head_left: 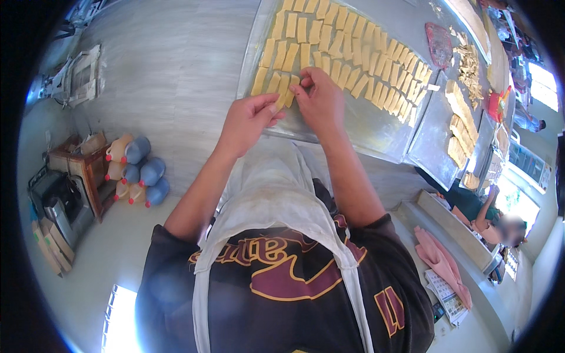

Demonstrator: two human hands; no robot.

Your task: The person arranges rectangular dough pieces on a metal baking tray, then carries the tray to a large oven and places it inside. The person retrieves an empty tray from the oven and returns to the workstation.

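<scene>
Rows of flat, pale yellow dough strips (324,36) lie on a metal tray (376,141) in front of me. At its near left corner, my left hand (254,116) pinches one strip (281,101). Just to the right, my right hand (318,103) is closed at a neighbouring strip (293,85), thumb and fingertips on it. My fingers partly hide both strips.
More dough pieces (461,129) and a red bag (438,44) lie to the right. Another person (488,223) works at the right. Plastic jugs (150,173) and a wooden cabinet (97,197) stand at the left. A pink cloth (435,259) lies on a ledge at lower right.
</scene>
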